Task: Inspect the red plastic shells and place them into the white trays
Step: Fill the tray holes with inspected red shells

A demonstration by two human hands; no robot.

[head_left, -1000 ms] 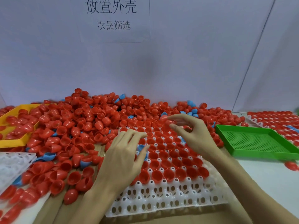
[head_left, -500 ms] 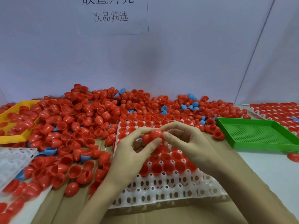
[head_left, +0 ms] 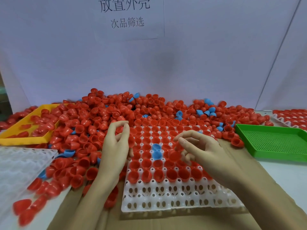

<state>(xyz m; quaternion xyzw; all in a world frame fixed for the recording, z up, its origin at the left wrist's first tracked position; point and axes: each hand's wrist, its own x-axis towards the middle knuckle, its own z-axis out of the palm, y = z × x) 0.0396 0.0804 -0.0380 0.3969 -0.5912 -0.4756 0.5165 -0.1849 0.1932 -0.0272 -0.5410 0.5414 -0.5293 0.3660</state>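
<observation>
- The hands are parting: half a second ago both were meeting over one red shell above the middle of the white tray (head_left: pixel 182 201); now the left hand (head_left: pixel 116 146) is drawing off toward 10 o'clock, to the tray's left edge beside the loose heap of red shells (head_left: pixel 93 123).
- The right hand (head_left: pixel 202 151) is staying over the tray's middle, its grip curling round a red shell (head_left: pixel 178 147) pinched between thumb and fingers, just above the filled rows.
- The left grip is bending with fingertips drawn together at the heap's edge; whether it is holding a shell I cannot tell, since red is lying behind it everywhere.
- The tray on the desk is carrying shells, mouths up, in its rows from 12 o'clock down past the centre; the nearest rows at 6 o'clock are standing bare.
- Two blue shells (head_left: pixel 156 151) are sitting in pockets near the tray's middle, just left of the right hand.
- Judging from this, the check of that shell is over and seating it is falling to the right hand, while the left is going for the next one.
</observation>
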